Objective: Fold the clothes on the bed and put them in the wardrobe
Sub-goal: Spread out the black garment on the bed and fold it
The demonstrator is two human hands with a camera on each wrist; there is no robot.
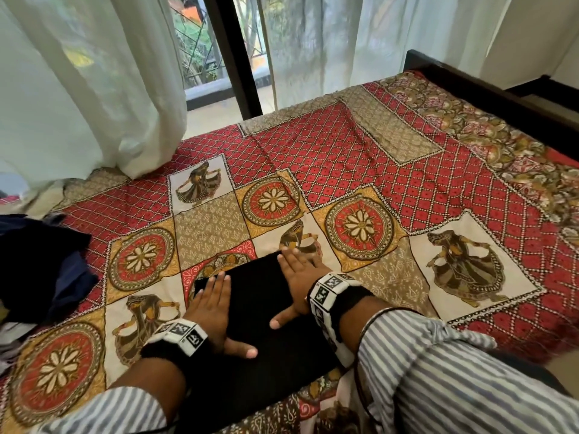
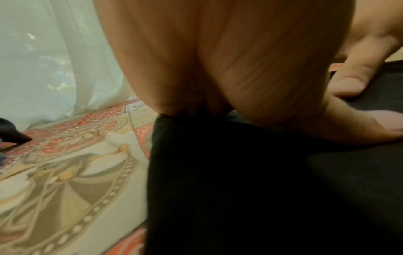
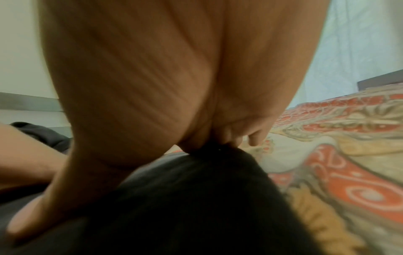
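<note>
A folded black garment [image 1: 266, 324] lies as a long rectangle on the patterned bed cover [image 1: 360, 170], close to the bed's near edge. My left hand [image 1: 213, 311] lies flat along its left edge, fingers straight, thumb spread onto the cloth. Along the right edge my right hand [image 1: 297, 280] also lies flat, its thumb pointing down and left onto the fabric. The left wrist view shows the palm [image 2: 218, 60] pressed onto the black garment [image 2: 240, 189]. In the right wrist view the palm [image 3: 135, 77] bears on the black garment [image 3: 185, 198], with fingertips over its edge.
A heap of dark blue and black clothes [image 1: 37, 264] sits at the bed's left edge. White curtains [image 1: 78, 83] hang at the far side before a window with a dark frame [image 1: 232, 54]. A dark bedframe [image 1: 488, 86] runs along the right.
</note>
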